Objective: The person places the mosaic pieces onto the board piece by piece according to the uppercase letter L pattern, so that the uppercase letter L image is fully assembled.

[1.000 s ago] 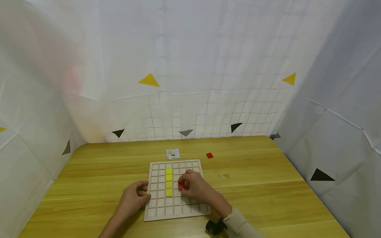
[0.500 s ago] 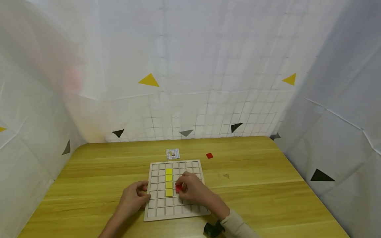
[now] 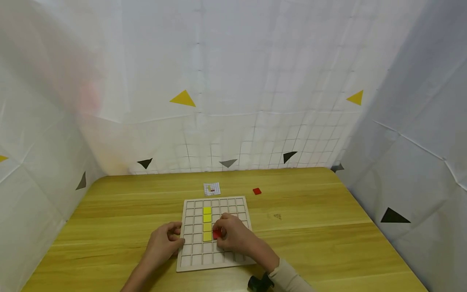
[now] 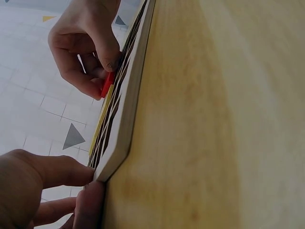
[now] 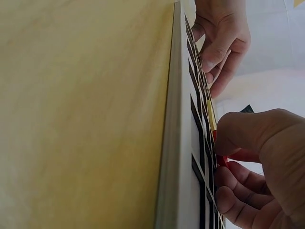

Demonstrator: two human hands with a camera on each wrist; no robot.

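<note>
A square wooden grid board [image 3: 197, 259] lies on the table. Several yellow tiles [image 3: 207, 218] form one column in its cells. My left hand [image 3: 163, 242] holds the board's left edge, with thumb and fingers touching it. My right hand [image 3: 235, 233] is over the middle of the board and pinches a red square tile [image 3: 217, 234] between thumb and fingers. That tile is just right of the lowest yellow tile, tilted in the left wrist view, and partly hidden by the fingers. Whether it touches the cell I cannot tell.
A second red tile [image 3: 257, 191] lies behind the board to the right. A small printed grid card [image 3: 212, 189] with coloured cells lies behind the board. The wooden table [image 3: 313, 227] is enclosed by white sheeting [image 3: 262, 81] at the back and sides.
My right hand has moved a little left and toward me with the red tile, closer to the lowest yellow tile. My left hand has stayed in place.
</note>
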